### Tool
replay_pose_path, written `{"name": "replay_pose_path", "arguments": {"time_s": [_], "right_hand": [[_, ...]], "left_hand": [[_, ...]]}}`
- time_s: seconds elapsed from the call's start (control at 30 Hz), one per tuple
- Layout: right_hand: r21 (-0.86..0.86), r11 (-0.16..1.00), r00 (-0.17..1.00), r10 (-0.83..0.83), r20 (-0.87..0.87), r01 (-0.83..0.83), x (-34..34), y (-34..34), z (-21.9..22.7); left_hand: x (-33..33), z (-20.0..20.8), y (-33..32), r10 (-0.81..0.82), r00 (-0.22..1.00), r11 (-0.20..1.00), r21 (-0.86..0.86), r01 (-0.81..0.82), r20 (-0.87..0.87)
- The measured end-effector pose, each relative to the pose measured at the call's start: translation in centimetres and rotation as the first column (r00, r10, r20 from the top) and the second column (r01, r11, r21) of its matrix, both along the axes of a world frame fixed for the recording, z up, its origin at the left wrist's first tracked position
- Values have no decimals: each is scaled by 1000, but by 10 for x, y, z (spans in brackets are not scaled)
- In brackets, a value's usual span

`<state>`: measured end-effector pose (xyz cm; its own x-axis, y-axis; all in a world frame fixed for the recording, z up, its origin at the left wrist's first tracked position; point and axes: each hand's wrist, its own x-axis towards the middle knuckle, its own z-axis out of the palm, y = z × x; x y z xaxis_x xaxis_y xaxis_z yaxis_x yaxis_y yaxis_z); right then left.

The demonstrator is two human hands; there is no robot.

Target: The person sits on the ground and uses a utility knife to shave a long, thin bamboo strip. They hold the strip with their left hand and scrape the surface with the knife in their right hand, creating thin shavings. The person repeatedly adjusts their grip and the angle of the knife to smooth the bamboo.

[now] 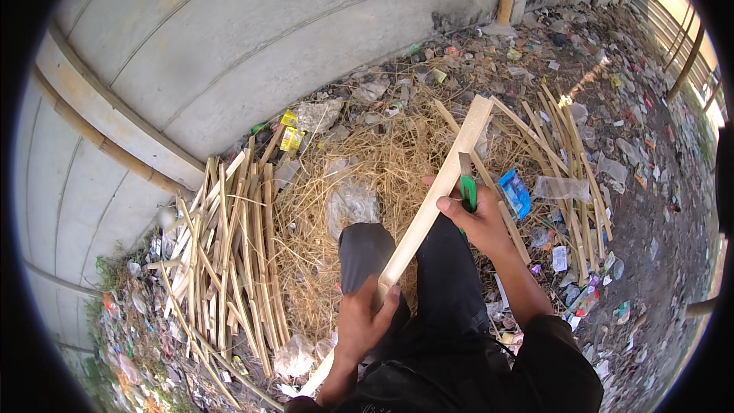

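Note:
A pale split bamboo strip (430, 218) slants across my lap, its far end up and to the right. My left hand (362, 324) is closed round its lower end, near my left thigh. Farther up, my right hand (485, 223) grips a knife with a green handle (468, 193). The knife's short flat blade points up beside the strip. My right thumb also rests against the strip, and the other fingers are partly hidden behind it.
Long bamboo strips lie in a pile (229, 260) at left and more strips (573, 183) at right. Straw shavings (306, 252) cover the ground ahead, with a clear plastic bag (352, 203) among them. A blue packet (514, 193) lies near my right hand. A concrete wall (290, 23) stands beyond.

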<state>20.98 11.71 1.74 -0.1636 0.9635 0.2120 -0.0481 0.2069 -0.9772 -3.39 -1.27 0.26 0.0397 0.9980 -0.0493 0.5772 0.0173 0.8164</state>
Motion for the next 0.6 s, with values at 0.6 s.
{"name": "replay_pose_path", "arguments": {"time_s": [0.6], "right_hand": [[-6, 999, 985, -40, -168, 39, -6, -3, -1]], "left_hand": [[9, 16, 2, 64, 997, 994, 96, -60, -37]]}}
